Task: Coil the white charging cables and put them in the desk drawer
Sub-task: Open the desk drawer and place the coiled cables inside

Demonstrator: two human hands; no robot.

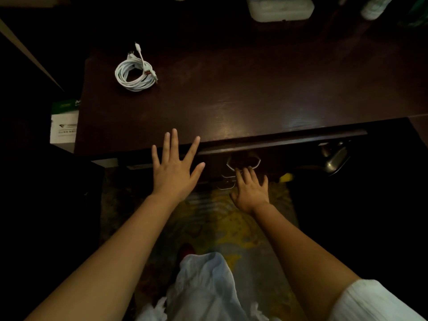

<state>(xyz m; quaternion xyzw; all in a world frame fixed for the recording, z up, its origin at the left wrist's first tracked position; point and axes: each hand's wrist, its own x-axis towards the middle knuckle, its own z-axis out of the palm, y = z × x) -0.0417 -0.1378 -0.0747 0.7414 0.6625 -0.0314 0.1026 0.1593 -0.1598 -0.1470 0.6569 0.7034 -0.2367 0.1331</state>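
A bundle of coiled white charging cables (136, 74) lies on the far left of the dark wooden desk (254, 96), its plug ends sticking up and to the right. My left hand (174, 165) is spread flat with fingers apart over the desk's front edge, holding nothing. My right hand (251, 189) hangs lower, fingers loosely apart, its fingertips just under the metal handle (243, 162) of the top desk drawer (278, 147). That drawer stands out slightly from the desk front. More handles (228, 181) show below it.
A pale plastic box (280, 8) and a bottle (376, 6) stand at the desk's back edge. A green and white carton (63, 122) sits left of the desk. A metal chair base (335, 158) is at the right. A patterned rug (220, 216) covers the floor.
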